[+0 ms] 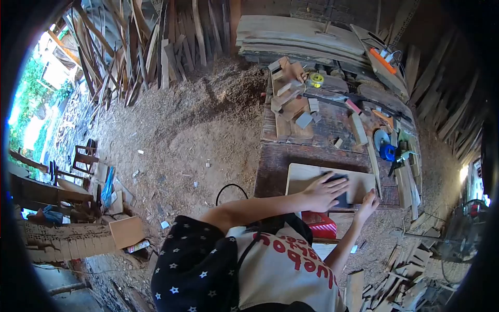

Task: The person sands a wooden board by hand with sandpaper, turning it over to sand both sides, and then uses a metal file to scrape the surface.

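Observation:
A pale wooden board (306, 179) lies flat near the front edge of the dark worktable (270, 166). My left hand (329, 192), on the arm that comes from the left, presses a dark sheet (341, 199) onto the board; its fingers are stretched out flat, pointing right. At the board's right front corner, my right hand (369, 201) has its fingers closed round the edge. Part of the dark sheet is hidden under my left hand.
Wood offcuts (293, 104) and a yellow tape measure (316, 79) lie at the table's back. A blue power tool (387, 152) and wood strips (358, 130) are on the right. Stacked planks (291, 34) stand behind; a red item (322, 228) is below the front edge.

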`<state>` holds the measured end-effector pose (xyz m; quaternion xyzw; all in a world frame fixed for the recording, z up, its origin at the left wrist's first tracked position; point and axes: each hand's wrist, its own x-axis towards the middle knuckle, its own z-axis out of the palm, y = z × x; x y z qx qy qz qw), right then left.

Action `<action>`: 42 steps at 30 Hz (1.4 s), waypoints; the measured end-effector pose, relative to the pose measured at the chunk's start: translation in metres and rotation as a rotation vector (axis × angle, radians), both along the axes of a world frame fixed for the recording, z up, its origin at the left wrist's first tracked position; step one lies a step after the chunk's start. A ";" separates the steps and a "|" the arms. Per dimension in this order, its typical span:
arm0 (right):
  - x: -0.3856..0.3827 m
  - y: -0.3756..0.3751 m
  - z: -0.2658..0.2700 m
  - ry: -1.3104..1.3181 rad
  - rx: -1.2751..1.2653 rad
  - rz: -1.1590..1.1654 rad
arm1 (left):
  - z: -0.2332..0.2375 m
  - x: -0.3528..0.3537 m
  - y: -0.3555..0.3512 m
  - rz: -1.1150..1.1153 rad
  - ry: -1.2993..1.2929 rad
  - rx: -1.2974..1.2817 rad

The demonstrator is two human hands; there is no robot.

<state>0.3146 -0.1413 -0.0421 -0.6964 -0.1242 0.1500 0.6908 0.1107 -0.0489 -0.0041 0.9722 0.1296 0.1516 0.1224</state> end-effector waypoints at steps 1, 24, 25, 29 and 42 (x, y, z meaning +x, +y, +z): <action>-0.004 0.005 0.000 -0.037 0.081 -0.021 | -0.006 -0.023 0.001 0.035 -0.066 0.023; -0.015 0.005 0.019 -0.240 -0.012 0.150 | 0.030 -0.101 0.011 0.073 0.116 -0.029; -0.018 0.008 0.021 -0.223 -0.008 0.117 | 0.034 -0.109 0.013 0.125 0.133 -0.021; -0.013 0.006 0.019 -0.168 -0.012 0.115 | 0.026 -0.059 0.030 0.127 0.083 -0.037; -0.021 0.008 0.033 -0.289 -0.116 0.099 | 0.043 -0.098 0.023 0.161 0.298 -0.072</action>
